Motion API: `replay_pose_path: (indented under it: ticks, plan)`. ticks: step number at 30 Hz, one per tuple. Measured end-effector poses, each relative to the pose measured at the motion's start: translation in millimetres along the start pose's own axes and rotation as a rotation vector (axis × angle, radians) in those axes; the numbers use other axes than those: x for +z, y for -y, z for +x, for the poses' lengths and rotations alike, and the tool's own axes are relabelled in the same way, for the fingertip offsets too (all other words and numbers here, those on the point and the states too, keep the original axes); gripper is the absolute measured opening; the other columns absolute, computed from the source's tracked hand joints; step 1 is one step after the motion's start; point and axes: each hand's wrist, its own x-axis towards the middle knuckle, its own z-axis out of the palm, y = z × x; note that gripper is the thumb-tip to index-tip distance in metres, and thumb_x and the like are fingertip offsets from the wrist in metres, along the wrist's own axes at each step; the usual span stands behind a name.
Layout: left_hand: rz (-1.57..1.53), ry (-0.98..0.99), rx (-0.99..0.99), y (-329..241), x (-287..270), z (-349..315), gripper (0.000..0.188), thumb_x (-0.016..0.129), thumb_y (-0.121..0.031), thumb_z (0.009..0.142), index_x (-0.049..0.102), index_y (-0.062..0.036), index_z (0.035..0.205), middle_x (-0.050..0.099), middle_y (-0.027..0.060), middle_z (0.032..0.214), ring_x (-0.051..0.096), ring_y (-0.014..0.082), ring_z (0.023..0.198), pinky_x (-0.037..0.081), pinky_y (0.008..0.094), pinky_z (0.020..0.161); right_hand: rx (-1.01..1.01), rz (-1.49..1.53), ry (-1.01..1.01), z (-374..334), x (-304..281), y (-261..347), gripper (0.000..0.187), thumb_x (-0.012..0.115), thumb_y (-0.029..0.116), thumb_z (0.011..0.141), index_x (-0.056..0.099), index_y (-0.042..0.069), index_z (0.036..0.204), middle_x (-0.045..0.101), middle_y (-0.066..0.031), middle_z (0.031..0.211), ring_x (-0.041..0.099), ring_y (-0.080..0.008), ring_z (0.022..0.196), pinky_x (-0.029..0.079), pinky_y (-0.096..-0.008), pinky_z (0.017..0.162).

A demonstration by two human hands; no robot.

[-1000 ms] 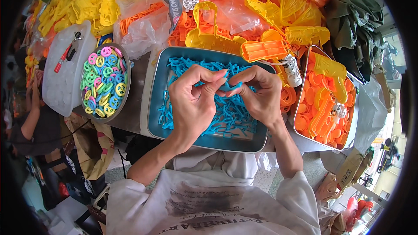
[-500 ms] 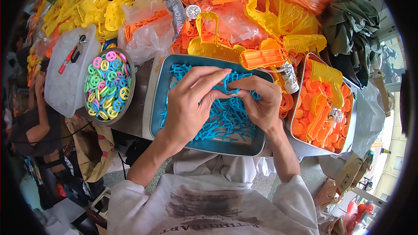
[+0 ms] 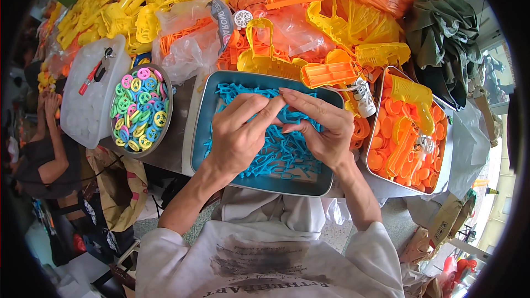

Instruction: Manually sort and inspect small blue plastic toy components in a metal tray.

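Note:
My left hand [image 3: 240, 132] and my right hand [image 3: 324, 127] meet above a blue-lined metal tray [image 3: 197, 143]. Their fingertips come together in a pinch around a small blue plastic part [image 3: 291, 117], mostly hidden by the fingers. Under them, the tray holds a heap of thin, forked blue plastic pieces [image 3: 270, 160].
On the left, a round metal bowl [image 3: 170, 111] of coloured rings stands beside a translucent tub [image 3: 74, 94] with red-handled pliers [image 3: 95, 74] on it. A tray of orange parts [image 3: 402, 186] is at right. Yellow and orange mouldings [image 3: 265, 60] pile up behind. A co-worker's arm [image 3: 54, 149] shows far left.
My fingers have shifted their hold: the index fingertips now meet higher over the blue part, which shows less. Both hands stay above the tray.

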Motion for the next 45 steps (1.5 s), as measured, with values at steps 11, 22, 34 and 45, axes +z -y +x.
replay_pose_path:
  ticks: [11, 22, 34, 45]
  plan:
    - [0.043, -0.074, 0.039, -5.6, 8.4, 6.6, 0.04, 0.071, 0.004, 0.061, 0.071, -0.002, 0.101, 0.062, 0.0033, 0.08, 0.064, 0.0206, 0.075, 0.054, 0.0315, 0.061, 0.01, -0.02, -0.088, -3.4, 0.4, 2.3, 0.04, 0.072, -0.009, 0.072, 0.069, -0.004, 0.111, 0.07, -0.0185, 0.112, 0.068, -0.0286, 0.106, 0.055, -0.0328, 0.09]
    - [-0.065, -0.072, -0.113, -6.7, 8.0, 10.1, 0.031, 0.074, 0.006, 0.07, 0.07, -0.003, 0.099, 0.063, 0.006, 0.083, 0.065, 0.0226, 0.075, 0.054, 0.032, 0.062, 0.189, 0.138, -0.079, 2.9, -1.5, 4.3, 0.037, 0.064, -0.008, 0.084, 0.065, -0.003, 0.121, 0.067, -0.0177, 0.12, 0.066, -0.0202, 0.107, 0.053, -0.0274, 0.089]
    - [-0.375, -0.03, -0.43, 1.1, -9.5, -5.6, 0.019, 0.068, 0.008, 0.082, 0.069, -0.0014, 0.098, 0.067, 0.0093, 0.089, 0.068, 0.0196, 0.077, 0.055, 0.028, 0.063, 0.379, 0.128, 0.132, 14.5, 5.2, -2.2, 0.025, 0.069, 0.004, 0.091, 0.068, -0.001, 0.115, 0.071, -0.0062, 0.101, 0.065, -0.0098, 0.091, 0.053, -0.0236, 0.081]
    - [0.001, 0.201, -0.453, 28.1, -65.2, -49.4, 0.029, 0.067, 0.005, 0.078, 0.069, -0.0049, 0.105, 0.063, 0.0084, 0.094, 0.059, 0.0302, 0.09, 0.046, 0.0398, 0.079, 0.403, 0.135, 0.015, 14.9, 14.5, -9.8, 0.013, 0.068, 0.004, 0.091, 0.069, -0.001, 0.103, 0.069, -0.0034, 0.094, 0.064, -0.0072, 0.082, 0.053, -0.0214, 0.073]
